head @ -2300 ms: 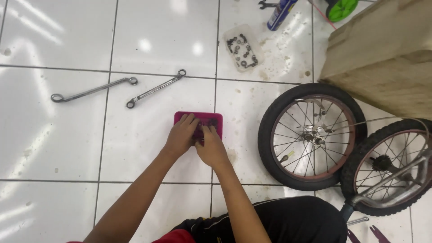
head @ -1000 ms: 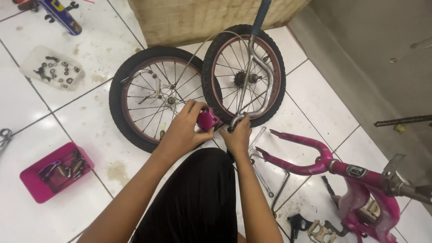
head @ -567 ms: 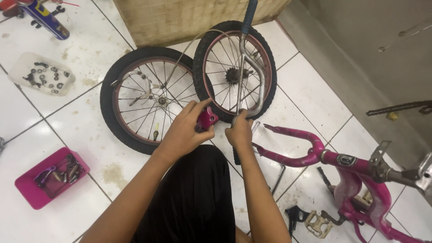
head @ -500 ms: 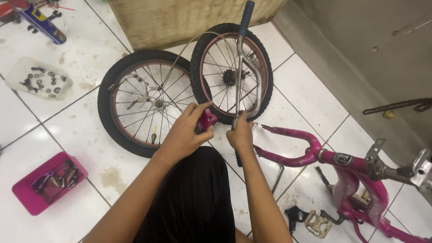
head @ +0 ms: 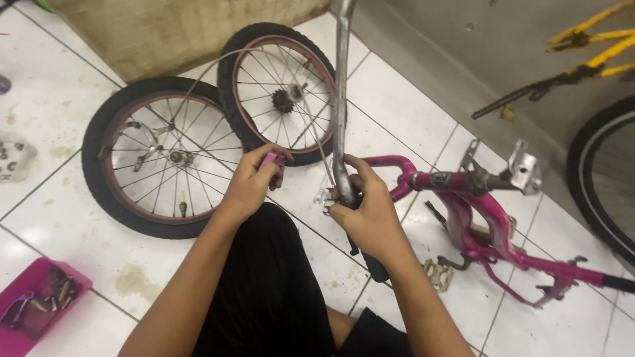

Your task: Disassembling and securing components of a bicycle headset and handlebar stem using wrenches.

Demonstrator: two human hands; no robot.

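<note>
White tiled floor (head: 59, 218), stained in places. Pink bicycle frame (head: 489, 218) lying on its side at right, head tube toward the hands. Two small spoked wheels with black tyres: front wheel (head: 159, 155) flat on the tiles at left, rear wheel (head: 281, 92) with a dark sprocket overlapping it just behind. Curved silver metal bar (head: 341, 99) rising from the right hand (head: 370, 215) up past the rear wheel to the top edge; fingers wrapped firmly around its lower end. Left hand (head: 251, 185) close beside, over the gap between wheels and lap, fingers pinched on a small pink part (head: 271, 159), shape unclear. Pink tray (head: 20, 330) of dark hardware at bottom left; grey pedal (head: 438, 274) beside the frame.
</note>
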